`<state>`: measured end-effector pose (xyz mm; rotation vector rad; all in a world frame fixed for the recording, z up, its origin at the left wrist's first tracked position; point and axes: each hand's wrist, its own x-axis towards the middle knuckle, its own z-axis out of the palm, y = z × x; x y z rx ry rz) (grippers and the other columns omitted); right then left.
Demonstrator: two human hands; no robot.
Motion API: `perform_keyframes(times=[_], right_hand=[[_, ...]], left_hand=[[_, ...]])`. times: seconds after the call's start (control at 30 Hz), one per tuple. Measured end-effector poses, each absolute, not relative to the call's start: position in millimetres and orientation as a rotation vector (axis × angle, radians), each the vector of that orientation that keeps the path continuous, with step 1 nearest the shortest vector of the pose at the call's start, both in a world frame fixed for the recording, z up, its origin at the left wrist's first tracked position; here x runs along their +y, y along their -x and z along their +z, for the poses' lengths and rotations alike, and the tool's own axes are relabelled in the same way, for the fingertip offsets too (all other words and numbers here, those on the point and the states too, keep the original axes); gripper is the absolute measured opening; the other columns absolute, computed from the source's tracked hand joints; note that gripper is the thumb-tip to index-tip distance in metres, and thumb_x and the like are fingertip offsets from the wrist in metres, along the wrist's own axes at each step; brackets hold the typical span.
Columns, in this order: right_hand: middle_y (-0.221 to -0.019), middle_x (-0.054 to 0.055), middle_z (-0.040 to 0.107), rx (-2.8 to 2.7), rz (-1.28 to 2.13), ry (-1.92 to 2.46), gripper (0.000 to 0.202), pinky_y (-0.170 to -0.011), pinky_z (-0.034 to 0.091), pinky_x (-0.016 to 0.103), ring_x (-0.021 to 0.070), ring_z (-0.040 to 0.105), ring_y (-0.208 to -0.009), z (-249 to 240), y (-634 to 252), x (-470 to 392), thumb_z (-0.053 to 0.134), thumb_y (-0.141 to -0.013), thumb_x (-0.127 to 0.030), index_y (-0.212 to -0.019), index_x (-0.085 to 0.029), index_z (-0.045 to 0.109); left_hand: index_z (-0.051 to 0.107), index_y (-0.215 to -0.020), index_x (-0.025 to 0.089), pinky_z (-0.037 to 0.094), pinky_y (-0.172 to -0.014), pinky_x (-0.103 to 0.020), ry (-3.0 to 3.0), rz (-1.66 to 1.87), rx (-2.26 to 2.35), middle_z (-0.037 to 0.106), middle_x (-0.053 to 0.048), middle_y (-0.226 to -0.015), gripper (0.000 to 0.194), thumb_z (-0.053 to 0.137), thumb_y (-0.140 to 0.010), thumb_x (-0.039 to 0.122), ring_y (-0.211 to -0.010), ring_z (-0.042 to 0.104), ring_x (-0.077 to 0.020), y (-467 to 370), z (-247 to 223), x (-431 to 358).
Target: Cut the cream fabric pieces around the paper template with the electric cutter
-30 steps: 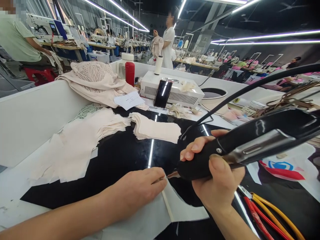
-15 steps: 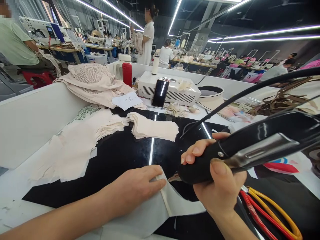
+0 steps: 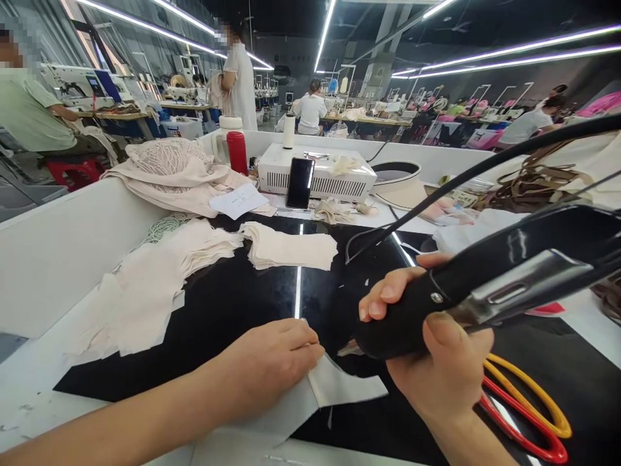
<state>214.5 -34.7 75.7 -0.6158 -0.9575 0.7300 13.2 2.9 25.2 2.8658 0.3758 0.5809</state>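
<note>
My right hand (image 3: 436, 349) is wrapped round a black handheld tool (image 3: 485, 278) with a metal lever and a cable. The tool's small metal tip is just right of my left hand (image 3: 272, 356), apart from the cloth. With fingers closed together, my left hand grips the upper edge of a pale fabric piece (image 3: 349, 385) on the black board (image 3: 233, 330). The fabric's right part curves out beyond my fingertips. Beyond my hands lie a stack of cream fabric strips (image 3: 291, 249) and a larger pile of cream pieces (image 3: 140, 291).
Scissors with red and yellow handles (image 3: 528, 414) lie at the lower right. Behind the board are a phone (image 3: 300, 182), a white vented box (image 3: 339, 181) and a red bottle (image 3: 237, 153). A black cable (image 3: 451, 184) arcs across the right. People sit or stand farther back.
The tool in my right hand has moved right, away from the cloth. My left fingers have drawn together at the fabric's edge. The camera view has shifted slightly.
</note>
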Motion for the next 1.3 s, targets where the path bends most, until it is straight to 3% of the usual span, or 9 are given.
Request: perform_keyframes(times=[0.13, 0.37, 0.63, 1.3], right_hand=[[-0.082, -0.003, 0.070, -0.978, 0.740, 0.617, 0.037, -0.058, 0.058, 0.028, 0.0148, 0.066, -0.063, 71, -215, -36, 0.088, -0.084, -0.039, -0.115, -0.029, 0.069], [-0.085, -0.003, 0.071, -0.989, 0.764, 0.600, 0.040, -0.061, 0.058, 0.028, 0.0137, 0.067, -0.066, 67, -210, -34, 0.088, -0.086, -0.041, -0.118, -0.029, 0.067], [-0.086, -0.004, 0.071, -0.985, 0.809, 0.581, 0.039, -0.058, 0.058, 0.027, 0.0130, 0.067, -0.065, 65, -201, -30, 0.088, -0.086, -0.041, -0.116, -0.030, 0.067], [-0.087, -0.003, 0.071, -1.006, 0.801, 0.623, 0.036, -0.062, 0.059, 0.028, 0.0138, 0.067, -0.067, 65, -204, -35, 0.085, -0.090, -0.040, -0.118, -0.030, 0.066]], left_hand=[[0.067, -0.119, 0.012, 0.062, -0.093, -0.035, -2.868, 0.574, 0.410, 0.071, -0.009, -0.106, 0.022, 0.051, -0.105, 0.005, -0.098, 0.069, -0.0214, -19, 19, -2], [0.066, -0.121, 0.013, 0.061, -0.099, -0.034, -2.848, 0.554, 0.423, 0.069, -0.009, -0.114, 0.021, 0.048, -0.110, 0.011, -0.107, 0.068, -0.0205, -10, 15, -6], [0.066, -0.122, 0.015, 0.064, -0.093, -0.032, -2.861, 0.635, 0.464, 0.070, -0.007, -0.116, 0.022, 0.048, -0.111, 0.013, -0.104, 0.069, -0.0195, -7, 13, -8], [0.066, -0.120, 0.012, 0.063, -0.098, -0.035, -2.998, 0.710, 0.434, 0.069, -0.013, -0.119, 0.024, 0.045, -0.109, 0.008, -0.110, 0.069, -0.0222, -10, 12, -16]])
